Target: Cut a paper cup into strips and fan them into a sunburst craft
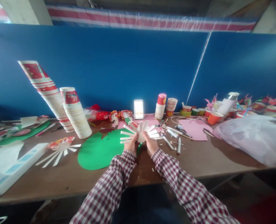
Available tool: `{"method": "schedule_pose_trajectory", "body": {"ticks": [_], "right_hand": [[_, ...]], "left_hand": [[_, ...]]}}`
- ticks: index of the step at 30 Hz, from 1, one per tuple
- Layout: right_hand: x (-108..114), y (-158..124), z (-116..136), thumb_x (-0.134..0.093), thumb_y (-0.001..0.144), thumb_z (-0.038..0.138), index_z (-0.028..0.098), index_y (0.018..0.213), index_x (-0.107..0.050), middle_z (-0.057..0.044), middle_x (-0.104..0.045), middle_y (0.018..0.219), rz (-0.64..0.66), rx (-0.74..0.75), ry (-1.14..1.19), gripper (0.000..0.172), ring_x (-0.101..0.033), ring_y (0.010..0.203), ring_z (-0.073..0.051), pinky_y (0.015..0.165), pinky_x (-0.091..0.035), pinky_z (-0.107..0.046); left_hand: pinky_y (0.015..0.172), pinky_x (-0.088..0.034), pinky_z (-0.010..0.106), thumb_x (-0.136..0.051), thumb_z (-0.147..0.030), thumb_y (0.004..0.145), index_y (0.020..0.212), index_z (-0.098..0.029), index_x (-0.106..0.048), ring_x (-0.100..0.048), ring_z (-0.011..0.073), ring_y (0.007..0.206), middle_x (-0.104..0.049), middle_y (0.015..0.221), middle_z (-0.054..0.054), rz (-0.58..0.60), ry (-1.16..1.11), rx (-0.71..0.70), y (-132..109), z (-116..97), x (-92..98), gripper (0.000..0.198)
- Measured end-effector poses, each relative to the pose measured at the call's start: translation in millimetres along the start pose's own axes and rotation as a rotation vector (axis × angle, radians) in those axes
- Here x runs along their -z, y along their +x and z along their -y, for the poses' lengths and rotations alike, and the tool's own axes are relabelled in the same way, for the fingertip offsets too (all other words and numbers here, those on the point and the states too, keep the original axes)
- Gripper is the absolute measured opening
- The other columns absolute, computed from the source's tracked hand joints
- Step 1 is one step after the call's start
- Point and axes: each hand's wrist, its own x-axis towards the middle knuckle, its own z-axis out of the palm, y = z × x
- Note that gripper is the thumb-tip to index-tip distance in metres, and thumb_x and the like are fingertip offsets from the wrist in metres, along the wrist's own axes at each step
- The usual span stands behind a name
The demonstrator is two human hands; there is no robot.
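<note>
Between my two hands, above the table, is a paper cup cut into white strips (141, 137) that fan outward. My left hand (130, 144) grips its left side with the thumb on top. My right hand (151, 144) closes on its right side, thumb pressed near the middle. The fingers underneath are partly hidden. Just left of my hands lies a large green sheet (98, 152) with a rounded edge. Further left, another cut cup (62, 146) with a red patterned part and spread strips rests on the table.
Two tall stacks of paper cups (76, 118) lean at the left, beside a long white box (19, 168). Shorter cup stacks (160, 107) stand at the back. Markers (179, 146) and pink paper (195, 129) lie to the right, then a white plastic bag (252, 137) and red cups (214, 117).
</note>
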Motion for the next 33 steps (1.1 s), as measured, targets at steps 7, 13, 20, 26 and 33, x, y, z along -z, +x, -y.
{"method": "schedule_pose_trajectory", "body": {"ticks": [7,13,20,26,33], "right_hand": [[3.0,4.8,-5.1,-0.062,0.067,0.044,0.013,0.084,-0.067,-0.008,-0.069,0.086,0.002,-0.015,-0.032,0.035,-0.063,0.088,-0.021,0.079,-0.049,-0.033],[5.1,3.8,-3.3,-0.061,0.068,0.043,0.014,0.088,-0.067,-0.008,-0.069,0.088,-0.009,0.011,-0.019,0.035,-0.063,0.086,-0.021,0.079,-0.049,-0.033],[2.4,2.0,-3.3,-0.065,0.067,0.040,0.014,0.083,-0.068,-0.008,-0.070,0.088,0.075,0.089,0.015,0.031,-0.064,0.084,-0.022,0.079,-0.049,-0.034],[7.2,5.4,-1.3,-0.063,0.069,0.042,0.010,0.083,-0.068,-0.011,-0.069,0.087,0.030,0.143,-0.131,0.035,-0.064,0.083,-0.023,0.078,-0.049,-0.033],[8.1,5.9,4.0,-0.061,0.071,0.045,0.011,0.080,-0.068,-0.010,-0.070,0.083,0.003,0.142,-0.209,0.036,-0.064,0.081,-0.023,0.077,-0.049,-0.032]], "left_hand": [[0.053,-0.052,0.021,-0.070,-0.022,0.065,0.080,-0.013,-0.064,-0.064,0.0158,0.068,-0.068,0.081,0.007,-0.028,0.042,-0.021,-0.1,-0.9,1.3,0.018],[0.052,-0.053,0.023,-0.073,-0.019,0.061,0.078,-0.012,-0.063,-0.063,0.0152,0.063,-0.067,0.076,0.006,-0.027,0.034,0.024,0.5,0.0,1.4,0.021],[0.046,-0.048,0.020,-0.073,-0.021,0.061,0.076,-0.013,-0.062,-0.060,0.0119,0.057,-0.065,0.070,0.003,-0.040,0.051,0.021,-0.5,-3.2,2.1,0.020],[0.047,-0.047,0.018,-0.074,-0.021,0.059,0.073,-0.013,-0.060,-0.058,0.0097,0.056,-0.063,0.067,0.001,-0.019,0.053,-0.001,0.1,-1.7,3.0,0.021],[0.050,-0.048,0.017,-0.073,-0.013,0.058,0.069,-0.013,-0.059,-0.058,0.0090,0.059,-0.062,0.068,0.001,0.029,0.058,0.017,4.3,0.5,7.3,0.017]]}}
